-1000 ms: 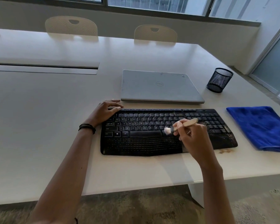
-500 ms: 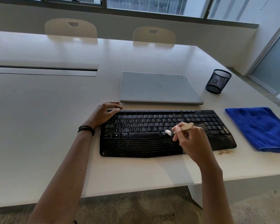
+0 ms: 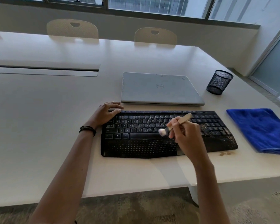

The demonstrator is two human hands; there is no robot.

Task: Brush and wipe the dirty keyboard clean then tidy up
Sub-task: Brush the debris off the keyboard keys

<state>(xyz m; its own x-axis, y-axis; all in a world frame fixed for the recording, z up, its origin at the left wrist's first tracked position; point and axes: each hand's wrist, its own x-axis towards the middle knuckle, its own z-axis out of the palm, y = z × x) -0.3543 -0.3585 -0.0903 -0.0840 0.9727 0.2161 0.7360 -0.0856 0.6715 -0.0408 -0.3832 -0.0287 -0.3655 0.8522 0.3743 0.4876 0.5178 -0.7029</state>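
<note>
Pinching a small wooden brush [image 3: 179,123] in right hand [image 3: 186,136], bristles down on the keys just above the space bar. Black keyboard [image 3: 136,145] flat near front edge of surface [image 3: 39,130], grit thick on its right side, some crumbs [image 3: 225,153] already spilled in front. Left hand [image 3: 105,113] relaxed, resting on top-left corner as brace. Risks: hard flicks throwing grit right onto blue cloth [image 3: 262,130], soiling it before wiping; sweeping forward, onto the floor; pressing down, packing dirt between keys. Farther back, closed laptop [image 3: 158,89] also likely within scatter range.
</note>
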